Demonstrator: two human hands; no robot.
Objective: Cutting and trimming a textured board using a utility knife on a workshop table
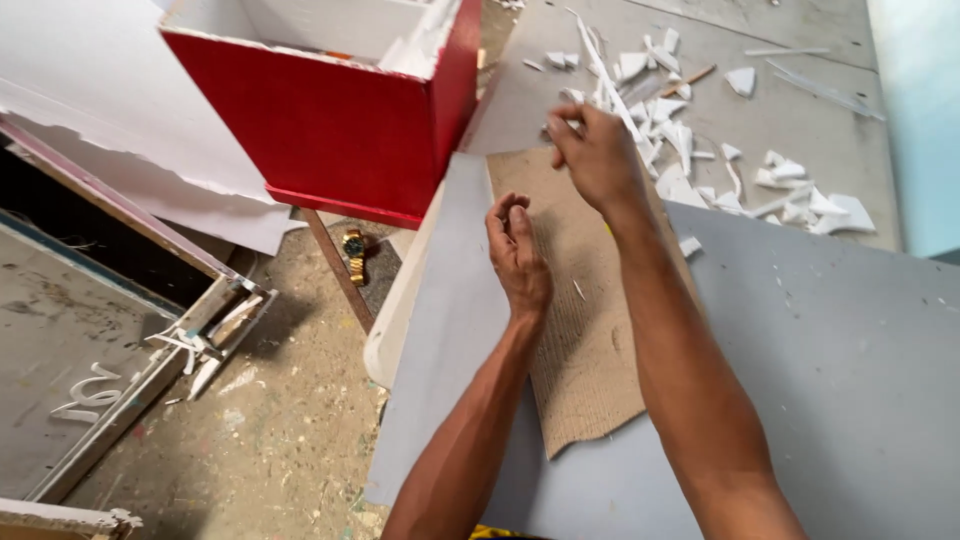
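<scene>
Hands (pixel 555 205) over coarse woven mat (pixel 585 340); jagged white scraps (pixel 690 150).

Red box (pixel 330 130), gold wristwatch (pixel 353 252) — dusty floor (pixel 270 430) below.

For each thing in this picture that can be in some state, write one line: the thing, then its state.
left hand: fingers curled, holding nothing visible, over the mat
right hand: fingertips pinched at the white scraps
white scraps: broken, scattered in a heap
brown mat: lying flat on the grey board, near edge frayed
grey board: flat, lightly speckled
red box: upright, open at the top
wristwatch: lying on the floor, strap closed
</scene>
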